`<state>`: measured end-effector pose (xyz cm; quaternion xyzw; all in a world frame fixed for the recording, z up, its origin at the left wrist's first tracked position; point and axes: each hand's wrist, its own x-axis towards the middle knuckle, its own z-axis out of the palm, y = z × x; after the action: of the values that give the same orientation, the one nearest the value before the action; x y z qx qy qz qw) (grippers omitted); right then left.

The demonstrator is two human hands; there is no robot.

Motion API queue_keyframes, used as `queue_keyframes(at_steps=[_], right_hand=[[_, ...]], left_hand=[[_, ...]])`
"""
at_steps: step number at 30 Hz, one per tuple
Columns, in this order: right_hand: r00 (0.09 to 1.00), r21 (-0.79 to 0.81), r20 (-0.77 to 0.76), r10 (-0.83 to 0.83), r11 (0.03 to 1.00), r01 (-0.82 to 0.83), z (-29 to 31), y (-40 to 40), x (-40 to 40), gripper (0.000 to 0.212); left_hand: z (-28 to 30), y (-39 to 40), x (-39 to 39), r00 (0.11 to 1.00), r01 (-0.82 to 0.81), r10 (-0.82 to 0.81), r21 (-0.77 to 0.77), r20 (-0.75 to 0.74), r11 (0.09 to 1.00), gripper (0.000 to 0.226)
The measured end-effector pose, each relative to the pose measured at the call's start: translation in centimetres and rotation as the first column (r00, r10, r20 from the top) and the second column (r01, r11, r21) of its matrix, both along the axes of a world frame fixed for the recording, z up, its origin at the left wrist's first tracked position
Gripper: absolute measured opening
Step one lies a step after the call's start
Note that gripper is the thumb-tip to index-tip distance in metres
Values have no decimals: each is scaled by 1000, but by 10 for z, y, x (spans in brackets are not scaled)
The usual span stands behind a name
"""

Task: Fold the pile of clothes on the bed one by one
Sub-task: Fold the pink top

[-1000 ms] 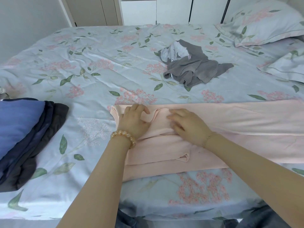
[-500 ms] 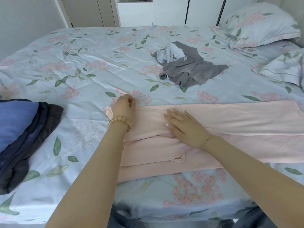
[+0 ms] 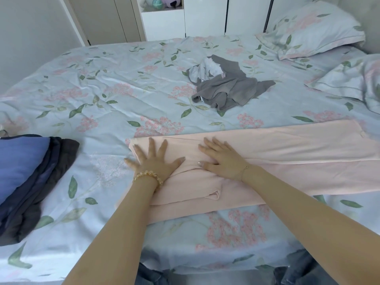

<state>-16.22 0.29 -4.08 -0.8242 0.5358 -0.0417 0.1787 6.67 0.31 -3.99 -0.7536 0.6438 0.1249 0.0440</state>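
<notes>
Compared with half a second ago, the left hand [image 3: 153, 163] no longer curls at the garment's far left corner; it now lies flat, fingers [image 3: 151, 145] spread wide and straight, pressing the left end of the pink garment [image 3: 287, 153] and gripping nothing. The right hand [image 3: 221, 159] remains flat on the cloth just to the right of the left fingers, its own fingers straight and slightly spread, holding nothing. The fabric ahead of both sets of fingers now looks smoother than before.

The pink garment lies lengthwise across the near part of the bed [image 3: 115, 95], running from the left fingers well out past the right fingers. Beyond the fingertips, well apart, a crumpled grey and white pile of clothes [image 3: 226, 85] sits mid-bed. Far left of the left fingers lies a stack of folded dark blue clothes [image 3: 26, 173]. Pillows [image 3: 308, 27] rest at the far right, and closet doors [image 3: 205, 15] stand behind the bed.
</notes>
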Motion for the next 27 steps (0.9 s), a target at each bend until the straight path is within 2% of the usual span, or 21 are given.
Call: queue_keyframes(at_steps=[3, 5, 6, 9, 11, 16, 20, 22, 23, 24, 27], right_hand=[[986, -37, 159, -45, 998, 52, 17, 9, -31, 53], [963, -59, 240, -125, 988, 143, 31, 15, -60, 44], [949, -66, 265, -172, 978, 196, 36, 19, -76, 40], [892, -68, 296, -340, 924, 375, 45, 27, -134, 30], [813, -43, 311, -492, 848, 529, 49, 34, -178, 29], [520, 74, 336, -785, 573, 817, 58, 60, -282, 37], [306, 179, 327, -894, 377, 909, 56, 81, -348, 44], [231, 251, 298, -926, 309, 917, 50, 93, -372, 31], [208, 289, 274, -939, 287, 913, 46, 98, -382, 18], [196, 319, 254, -947, 273, 908, 42, 103, -390, 14], [209, 355, 249, -946, 290, 889, 30, 110, -408, 33]], left_hand=[[13, 1, -6, 999, -39, 40, -16, 37, 999, 91], [24, 4, -27, 998, -27, 33, -118, 50, 993, 69], [29, 7, -44, 1000, 11, -7, -181, 24, 984, 59], [44, 17, -120, 964, 208, -245, -277, -105, 938, 49], [50, 21, -177, 915, 337, -382, -274, -131, 901, 43], [62, 15, -305, 776, 590, -624, -245, -93, 770, 41], [62, 11, -399, 642, 721, -758, -244, -118, 649, 41], [57, 10, -439, 596, 765, -796, -230, -105, 602, 44], [53, 10, -456, 583, 778, -806, -218, -99, 589, 46], [48, 10, -471, 577, 786, -811, -202, -97, 584, 48], [31, 8, -498, 573, 792, -813, -187, -101, 581, 41]])
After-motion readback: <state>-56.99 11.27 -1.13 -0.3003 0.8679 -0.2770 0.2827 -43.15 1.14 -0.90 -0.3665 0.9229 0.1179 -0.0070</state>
